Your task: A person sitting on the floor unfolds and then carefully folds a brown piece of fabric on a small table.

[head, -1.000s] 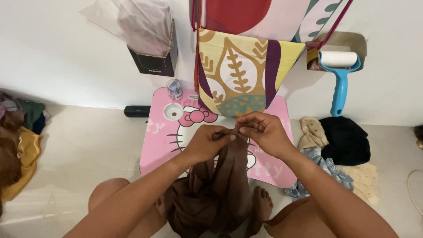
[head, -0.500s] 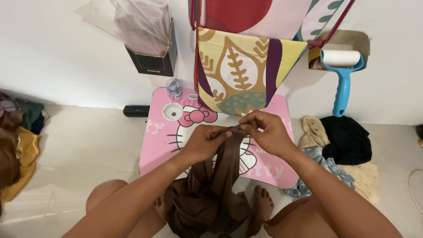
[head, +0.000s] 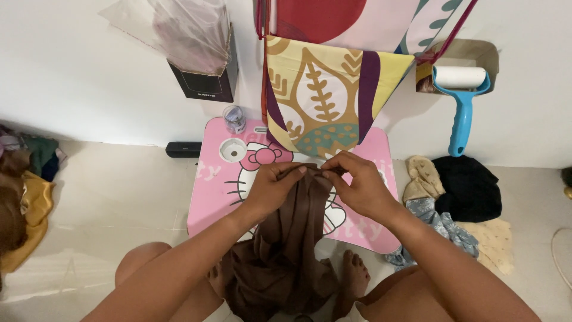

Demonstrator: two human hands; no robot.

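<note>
Your left hand [head: 275, 186] and right hand [head: 357, 185] meet over the pink cartoon-cat lap table [head: 221, 185], both pinching the top edge of a brown cloth [head: 286, 250]. Your left fingers are curled tight around a bunched fold of it, thumb pressed in against the gathered edge; your right fingers are closed in a fine pinch on the same edge just beside them, so your two sets of fingertips nearly touch. The cloth hangs down from that grip, drapes over the near edge of the table and piles in your lap between your bent legs, with your bare foot [head: 356, 277] showing just to its right. Ahead of your hands, a patterned fabric bag [head: 325, 101] with leaf shapes in yellow, purple and teal hangs down onto the far side of the table. A small clear jar [head: 235, 119] stands at the table's far left corner, near a dark box [head: 205, 80] stuffed with clear plastic. To your right, a blue lint roller [head: 462, 101] leans against the wall above a heap of folded cloths [head: 459, 197] in black, beige and floral blue. More fabrics [head: 24, 191] lie on the floor at your far left.
</note>
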